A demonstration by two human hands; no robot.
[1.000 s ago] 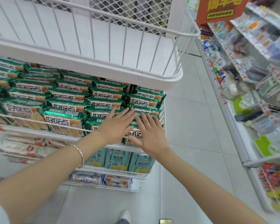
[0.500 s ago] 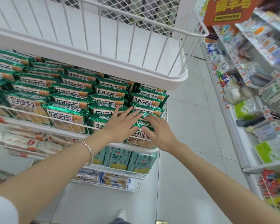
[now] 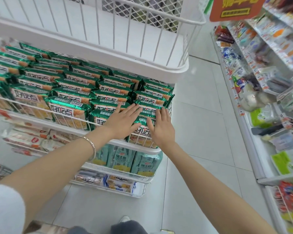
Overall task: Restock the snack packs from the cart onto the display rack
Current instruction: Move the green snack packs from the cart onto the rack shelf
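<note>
Green snack packs (image 3: pixel 69 108) fill the second tier of a white wire display rack (image 3: pixel 78 123) in upright rows. My left hand (image 3: pixel 121 120) lies flat, fingers spread, on the front packs near the tier's right end. Beside it my right hand (image 3: pixel 161 129) rests palm down on the front right pack (image 3: pixel 143 123), fingers spread over its top edge. Neither hand holds a pack. The cart is not in view.
The rack's top tier (image 3: pixel 159 65) holds nothing that I can see. Lower tiers carry pale teal packs (image 3: pixel 123 160) and biscuit packs (image 3: pixel 119 183). A stocked store shelf (image 3: pixel 267 107) lines the right side, with a tiled aisle (image 3: pixel 201 132) between. An orange sign (image 3: pixel 233 7) hangs above.
Both hands have stayed pressed on the front right packs, shifting slightly. The view has moved closer to the rack.
</note>
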